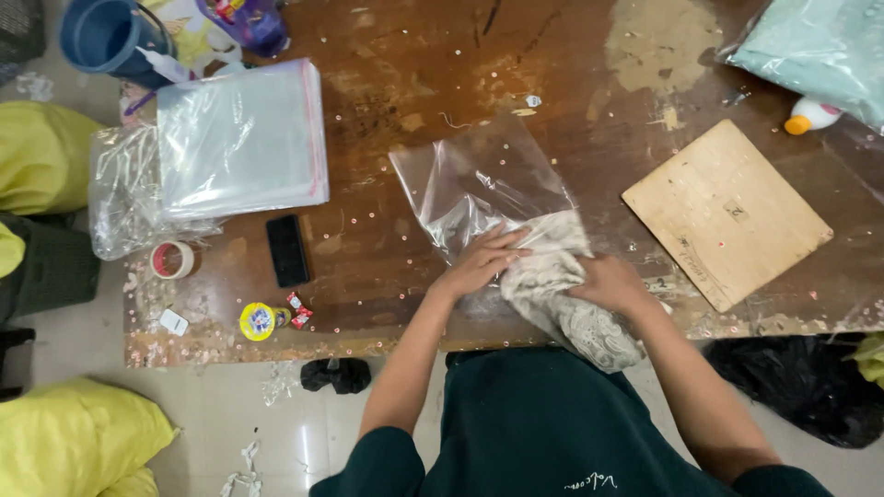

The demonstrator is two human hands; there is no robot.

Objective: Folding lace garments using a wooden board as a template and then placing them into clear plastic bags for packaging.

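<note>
The brown counter (pixel 552 55), scuffed and dotted with small pale specks, fills most of the view. On its left part lies a stack of clear plastic bags (pixel 241 138) with a pink edge, resting partly over a crumpled clear wrapper (pixel 124 198). At the right lies a flat wooden board (pixel 727 212), and past it, in the far right corner, a pale green packet (pixel 820 46) with a small white and orange bottle (pixel 810 117) just beside it.

Near the middle lies a clear plastic bag (pixel 479 179), its open end toward the person. A pale lacy cloth (pixel 562 285) lies half inside that open end, its other end hanging over the counter's near edge.

The left hand (pixel 483 262) lies flat on the bag's opening and the cloth, fingers (pixel 506 244) stretched out and pressing down, gripping nothing. The right hand (pixel 612 283) is curled around the cloth at its side, holding it.

Smaller things sit left of the hands: a black phone (pixel 287 250), a roll of tape (pixel 172 260), a round yellow lid (pixel 258 321).
</note>
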